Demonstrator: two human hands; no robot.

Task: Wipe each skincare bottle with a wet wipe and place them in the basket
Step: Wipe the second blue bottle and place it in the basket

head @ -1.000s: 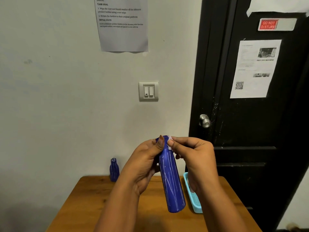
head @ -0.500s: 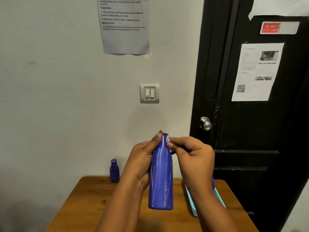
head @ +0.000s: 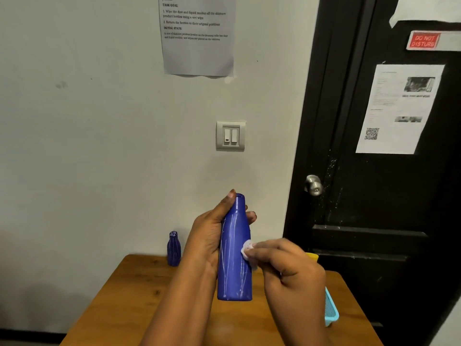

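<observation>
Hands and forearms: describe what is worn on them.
Left hand and right hand are bare: no gloves, no rings on the fingers that show. Left forearm and right forearm are bare to the frame's edge, no sleeve, watch or bracelet in view.

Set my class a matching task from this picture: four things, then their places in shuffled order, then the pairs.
1 large blue bottle
2 small blue bottle
3 wet wipe
4 basket

a on the table by the wall
b pinched in the right hand
c gripped by the left hand
d at the table's right edge

Pairs: 1-c, 2-a, 3-b, 4-d
</observation>
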